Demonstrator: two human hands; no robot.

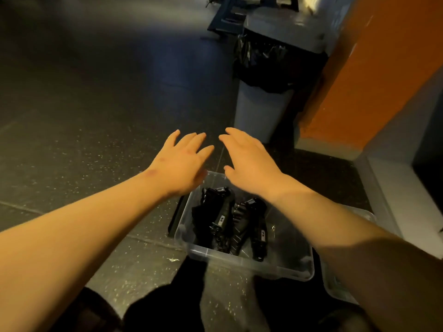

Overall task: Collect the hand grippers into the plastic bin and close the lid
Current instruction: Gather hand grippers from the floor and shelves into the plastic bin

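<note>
A clear plastic bin (249,258) stands open on the dark floor in front of me. Inside it lie several black hand grippers (223,221), piled lengthwise. The bin's clear lid (345,291) lies on the floor to the right of the bin, partly hidden by my right forearm. My left hand (184,161) and my right hand (249,159) stretch forward side by side above the bin's far edge, fingers straight and spread, holding nothing.
A grey trash can (261,109) with a black liner stands beyond the bin. An orange and grey wall (374,75) runs along the right. My dark-clothed legs (167,307) are at the bottom, close to the bin.
</note>
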